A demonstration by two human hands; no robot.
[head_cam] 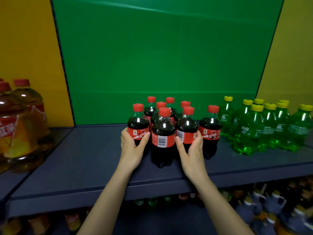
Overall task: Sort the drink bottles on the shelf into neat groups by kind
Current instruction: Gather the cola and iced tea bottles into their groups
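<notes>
— What stands at the far left?
— Big amber bottles (22,122) with red caps, on the dark blue shelf (84,158), well apart from everything else.
— And in the middle?
— A tight cluster of cola bottles (160,105), red-capped and upright. The left hand (132,146) wraps its fingers and thumb round the left front cola bottle (138,123) at the label. The middle front bottle (163,129) stands between the two hands. The right hand (193,148) curls round the right front cola bottle (186,126) in the same way.
— Anything further right?
— One lone cola bottle (210,131) just beside the right hand — then a group of green bottles (259,128) with yellow caps, near it. Under the shelf are lower bottles (271,200), too blurred to tell apart.
</notes>
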